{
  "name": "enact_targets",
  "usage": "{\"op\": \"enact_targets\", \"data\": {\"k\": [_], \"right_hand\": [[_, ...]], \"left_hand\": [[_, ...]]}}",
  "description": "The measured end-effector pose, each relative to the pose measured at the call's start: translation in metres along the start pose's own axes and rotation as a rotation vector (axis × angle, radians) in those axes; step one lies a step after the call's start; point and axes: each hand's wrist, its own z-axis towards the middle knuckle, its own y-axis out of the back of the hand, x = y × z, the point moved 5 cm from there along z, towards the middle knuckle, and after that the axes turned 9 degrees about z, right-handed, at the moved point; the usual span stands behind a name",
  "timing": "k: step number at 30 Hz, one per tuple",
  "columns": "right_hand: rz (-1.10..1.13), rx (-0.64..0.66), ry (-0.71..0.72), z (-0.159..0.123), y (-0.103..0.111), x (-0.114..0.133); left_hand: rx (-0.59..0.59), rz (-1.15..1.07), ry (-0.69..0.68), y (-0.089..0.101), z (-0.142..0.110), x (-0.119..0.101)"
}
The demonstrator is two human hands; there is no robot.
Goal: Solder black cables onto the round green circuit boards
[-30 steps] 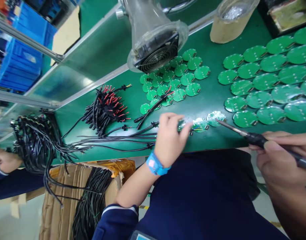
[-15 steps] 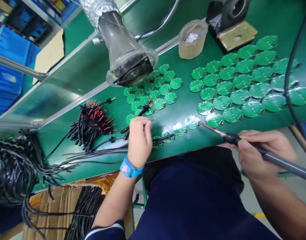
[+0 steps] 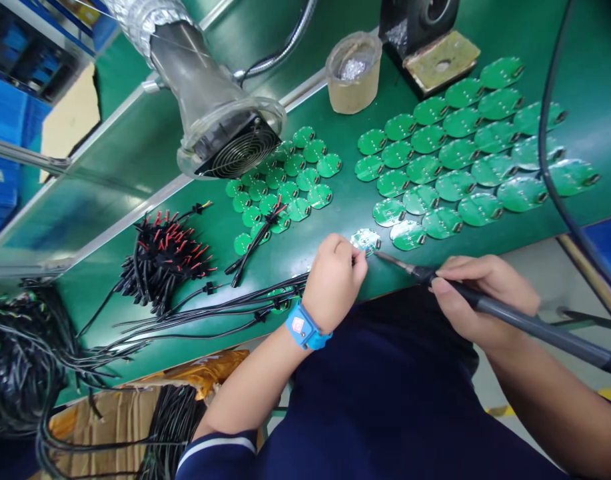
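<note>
My right hand (image 3: 478, 297) grips a soldering iron (image 3: 515, 317). Its tip is at the near edge of a round green circuit board (image 3: 366, 240). My left hand (image 3: 338, 273), with a blue wrist strap (image 3: 308, 327), is closed in a pinch just left of that board. A small dark piece shows at the fingertips, mostly hidden. Long black cables (image 3: 225, 297) pass along the table edge towards this hand, partly over other boards. Two short black leads with red wire ends (image 3: 258, 243) lie on the boards behind it.
Rows of green boards (image 3: 458, 153) spread to the right, more (image 3: 299, 210) at centre. A fume extractor nozzle (image 3: 225, 127) hangs above. Behind stand a round tub (image 3: 354, 90) and an iron stand with sponge (image 3: 442, 63). Bundled leads (image 3: 160, 263) lie left; a black cord (image 3: 545, 133) hangs right.
My left hand has moved right, away from the short red-ended leads, to the board by the iron. The leads now lie on the table. The iron tip remains near that board.
</note>
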Motion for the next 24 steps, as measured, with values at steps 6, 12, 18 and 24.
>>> {"op": "enact_targets", "data": {"k": [6, 12, 18, 24], "right_hand": [[-0.033, 0.015, 0.012, 0.0046, -0.0035, 0.0032], [-0.136, 0.057, 0.038, 0.0017, -0.0058, 0.0032], [-0.173, 0.037, 0.021, -0.0035, -0.0037, 0.0049], [-0.033, -0.023, -0.150, -0.0012, -0.0023, -0.0039]], "left_hand": [[-0.003, 0.030, 0.007, -0.0027, -0.0007, -0.0003], [-0.037, 0.079, -0.011, -0.0030, -0.0028, -0.0034], [-0.064, 0.108, -0.018, -0.0032, -0.0041, -0.0042], [-0.051, 0.123, -0.009, -0.0038, -0.0033, -0.0048]]}}
